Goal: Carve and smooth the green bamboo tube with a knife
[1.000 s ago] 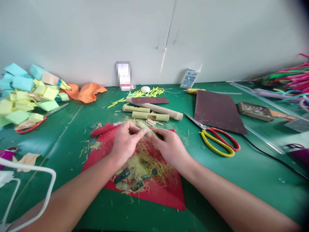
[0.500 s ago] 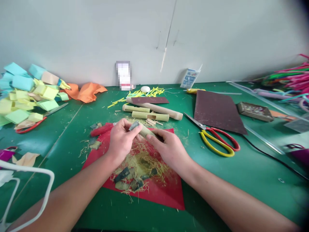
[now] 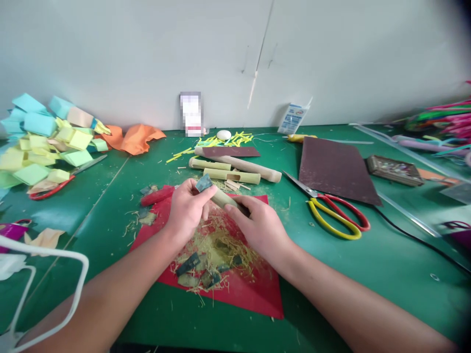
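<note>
My left hand (image 3: 189, 208) pinches a small dark grey-blue piece of sandpaper (image 3: 204, 183) against the near-left end of a pale bamboo tube (image 3: 223, 198). Closed around the tube's other end is my right hand (image 3: 259, 223), hiding that end. Both hands are above a red sheet (image 3: 257, 294) strewn with fine dust, shavings (image 3: 235, 245) and several worn dark sandpaper scraps (image 3: 188, 264). Beyond the hands lie more bamboo pieces, one with a cut notch (image 3: 231, 176) and a longer one (image 3: 253, 168).
Red-and-yellow scissors (image 3: 336, 215) and a brown sandpaper sheet (image 3: 334, 169) lie at right. Folded paper pieces (image 3: 44, 142) and another pair of scissors (image 3: 51, 190) are at left. A white frame (image 3: 79, 279) stands close at lower left. A phone-like screen (image 3: 191, 113) leans on the wall.
The sandpaper piece in my left hand now shows more of its face, having tilted at the tube's end. The whole view has shifted slightly; my right hand keeps its hold.
</note>
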The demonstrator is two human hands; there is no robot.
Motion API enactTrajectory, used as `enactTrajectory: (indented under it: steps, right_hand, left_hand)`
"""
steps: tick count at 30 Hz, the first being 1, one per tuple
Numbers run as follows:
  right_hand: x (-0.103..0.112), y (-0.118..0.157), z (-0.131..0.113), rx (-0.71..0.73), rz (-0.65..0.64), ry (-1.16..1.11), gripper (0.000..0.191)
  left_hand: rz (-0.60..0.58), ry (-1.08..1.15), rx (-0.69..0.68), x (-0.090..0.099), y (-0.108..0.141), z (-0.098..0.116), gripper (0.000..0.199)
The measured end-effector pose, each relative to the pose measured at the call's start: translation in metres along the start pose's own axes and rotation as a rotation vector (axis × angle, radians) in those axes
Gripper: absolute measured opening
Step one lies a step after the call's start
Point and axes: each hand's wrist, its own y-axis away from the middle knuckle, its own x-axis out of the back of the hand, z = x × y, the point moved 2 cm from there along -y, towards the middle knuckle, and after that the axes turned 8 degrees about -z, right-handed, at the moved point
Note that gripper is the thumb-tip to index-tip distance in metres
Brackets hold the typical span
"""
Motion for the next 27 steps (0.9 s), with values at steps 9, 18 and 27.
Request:
enactTrajectory:
  steps: [9, 18, 27]
  right_hand:
    - [0.005, 0.000, 0.005, 0.088, 0.040, 0.150, 0.026]
    - [0.014, -0.001, 0.009, 0.196, -0.029, 0.308, 0.018]
    - [0.009, -0.005, 0.012, 0.207, -0.111, 0.430, 0.015]
  left_hand:
    - [-0.147, 0.013, 0.129, 0.015, 0.004, -0.003, 0.023]
    - [-0.179, -0.138, 0.124, 0.023, 0.000, -0.004, 0.021]
    - [-0.317, -0.343, 0.201, 0.026, -0.004, -0.013, 0.020]
